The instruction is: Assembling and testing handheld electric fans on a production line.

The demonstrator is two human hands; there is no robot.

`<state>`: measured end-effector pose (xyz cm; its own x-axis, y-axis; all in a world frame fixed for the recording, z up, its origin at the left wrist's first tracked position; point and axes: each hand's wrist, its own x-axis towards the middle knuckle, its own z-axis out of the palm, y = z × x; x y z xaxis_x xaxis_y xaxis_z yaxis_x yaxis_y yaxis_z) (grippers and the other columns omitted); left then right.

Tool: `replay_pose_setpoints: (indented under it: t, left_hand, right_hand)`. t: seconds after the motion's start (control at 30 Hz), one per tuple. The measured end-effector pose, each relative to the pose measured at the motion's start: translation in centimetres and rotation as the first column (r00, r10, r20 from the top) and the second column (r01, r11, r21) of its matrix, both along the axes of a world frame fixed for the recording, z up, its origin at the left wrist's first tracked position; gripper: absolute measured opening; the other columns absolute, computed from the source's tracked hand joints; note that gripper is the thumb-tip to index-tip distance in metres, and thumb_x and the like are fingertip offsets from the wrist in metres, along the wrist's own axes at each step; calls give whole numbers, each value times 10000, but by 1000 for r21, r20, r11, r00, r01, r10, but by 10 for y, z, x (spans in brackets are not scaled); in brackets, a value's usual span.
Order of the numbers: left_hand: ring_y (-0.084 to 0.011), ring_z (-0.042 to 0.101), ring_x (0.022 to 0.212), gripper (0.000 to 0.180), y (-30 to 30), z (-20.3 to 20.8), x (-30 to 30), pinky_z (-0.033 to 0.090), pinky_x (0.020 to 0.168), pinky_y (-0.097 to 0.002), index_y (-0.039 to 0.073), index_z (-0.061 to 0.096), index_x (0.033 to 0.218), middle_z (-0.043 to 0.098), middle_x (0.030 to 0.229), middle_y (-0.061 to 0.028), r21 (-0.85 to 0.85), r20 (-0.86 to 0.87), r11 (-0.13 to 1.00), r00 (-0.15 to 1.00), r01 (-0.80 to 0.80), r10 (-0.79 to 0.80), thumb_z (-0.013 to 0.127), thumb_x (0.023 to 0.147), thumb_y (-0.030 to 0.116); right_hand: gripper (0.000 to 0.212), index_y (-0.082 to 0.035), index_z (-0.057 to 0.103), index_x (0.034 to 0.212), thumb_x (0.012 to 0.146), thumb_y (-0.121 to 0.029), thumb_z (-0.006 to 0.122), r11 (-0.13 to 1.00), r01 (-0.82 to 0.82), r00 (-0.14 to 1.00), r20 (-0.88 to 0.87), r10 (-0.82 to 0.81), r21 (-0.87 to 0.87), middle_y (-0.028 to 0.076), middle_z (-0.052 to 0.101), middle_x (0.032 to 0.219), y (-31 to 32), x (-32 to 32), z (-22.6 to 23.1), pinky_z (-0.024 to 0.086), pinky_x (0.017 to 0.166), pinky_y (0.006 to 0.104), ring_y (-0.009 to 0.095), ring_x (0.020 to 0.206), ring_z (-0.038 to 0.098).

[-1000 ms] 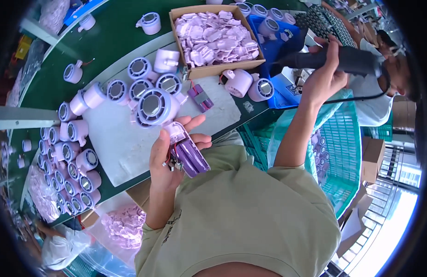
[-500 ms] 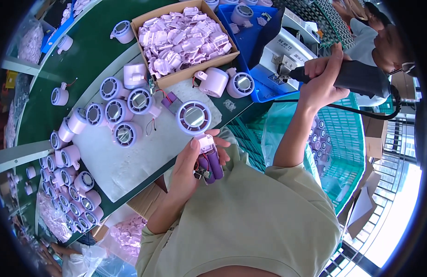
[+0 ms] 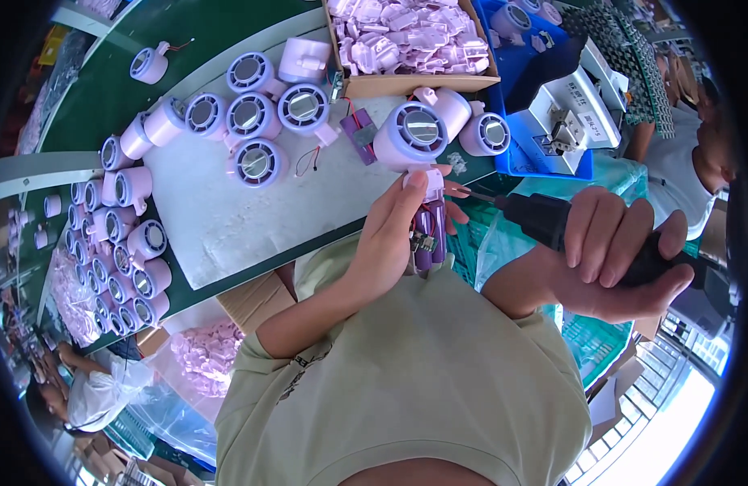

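The lilac handheld fan [image 3: 418, 174] is up over the table edge, pinched by its handle in the left hand [image 3: 390, 243]. The right hand [image 3: 613, 259], wrapped around the black electric screwdriver [image 3: 552, 223], has swung in, tip now meeting the handle: fastening looks underway.

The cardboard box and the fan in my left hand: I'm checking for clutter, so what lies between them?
In the head view, between the cardboard box and the held fan lies only a narrow strip of white mat, bare.
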<state>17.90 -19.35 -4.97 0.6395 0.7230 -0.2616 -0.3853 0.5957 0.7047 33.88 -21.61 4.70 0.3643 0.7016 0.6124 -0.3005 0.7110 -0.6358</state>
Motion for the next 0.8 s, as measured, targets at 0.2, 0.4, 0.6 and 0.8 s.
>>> replay_pose_setpoints:
  t: [0.2,0.4,0.6,0.8]
  left_hand:
    - [-162,629,872,527,1,8,0,508,782,-285,-25,467,1305,626,1146,-149,-55,2,995,996,-85,86,339,1047,417]
    - [-157,627,861,525,0,9,-4,517,794,-289,-19,488,1321,636,1169,-153,-59,2,992,993,-115,116,306,1051,392]
    - [-155,621,847,525,1,14,-5,513,787,-285,-19,482,1321,637,1172,-145,-41,-47,991,991,-126,124,314,1048,397]
    - [-145,614,896,522,1,21,-10,479,783,-282,-33,468,1268,628,1153,-139,23,-82,994,991,-106,108,350,1050,426]
  right_hand:
    - [296,-127,472,1019,993,-421,454,977,-213,964,171,204,35,-18,471,582,10,-18,-10,375,419,208,69,424,416]
    - [306,-128,464,1011,994,-433,453,975,-222,959,187,214,23,-12,476,587,11,-20,-10,383,426,219,78,442,436]
    - [303,-130,464,993,994,-433,451,973,-233,962,144,231,-6,-14,475,593,13,-23,-11,374,427,216,77,438,422]
    - [309,-132,471,981,993,-440,456,978,-210,970,122,208,-3,-16,484,607,9,-29,-11,370,433,210,69,442,417]
